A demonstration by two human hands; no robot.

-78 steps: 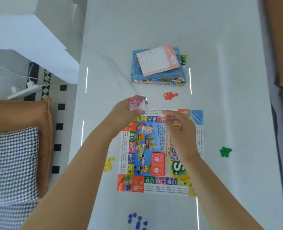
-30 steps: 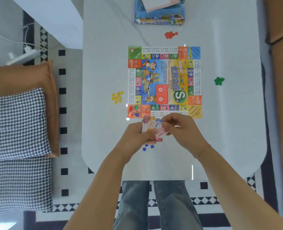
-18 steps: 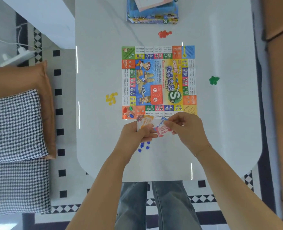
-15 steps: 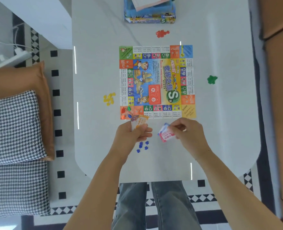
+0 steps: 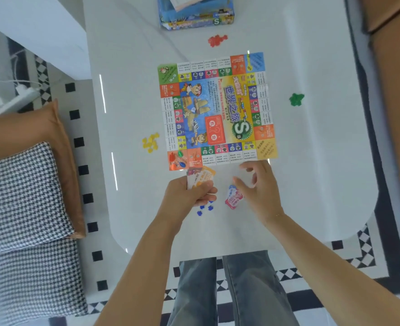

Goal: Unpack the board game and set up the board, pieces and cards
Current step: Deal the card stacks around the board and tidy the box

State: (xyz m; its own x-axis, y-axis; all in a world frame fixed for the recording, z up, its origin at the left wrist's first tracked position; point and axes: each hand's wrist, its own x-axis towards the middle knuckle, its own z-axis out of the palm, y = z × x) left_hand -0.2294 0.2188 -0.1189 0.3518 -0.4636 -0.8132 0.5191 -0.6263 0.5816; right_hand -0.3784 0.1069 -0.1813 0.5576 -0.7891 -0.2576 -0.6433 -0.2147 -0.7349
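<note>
Head view, left to right: yellow tokens [image 5: 150, 143] sit just off the board [image 5: 217, 109], and your left hand [image 5: 189, 192] grips a fanned stack of cards [image 5: 200, 177], thumb curled across its face, near the board's front edge. Blue tokens [image 5: 204, 208] lie on the white table [image 5: 323, 161], partly under that hand. Just right of them a small pile of pink and blue cards [image 5: 234, 198] rests flat on the table, beside your right hand [image 5: 260, 187], whose fingers are loosely spread and hold nothing; its thumb is just beside the pile. My worry is that a low pass of your left hand could scatter the blue tokens, or your wrist could nudge the pile askew
</note>
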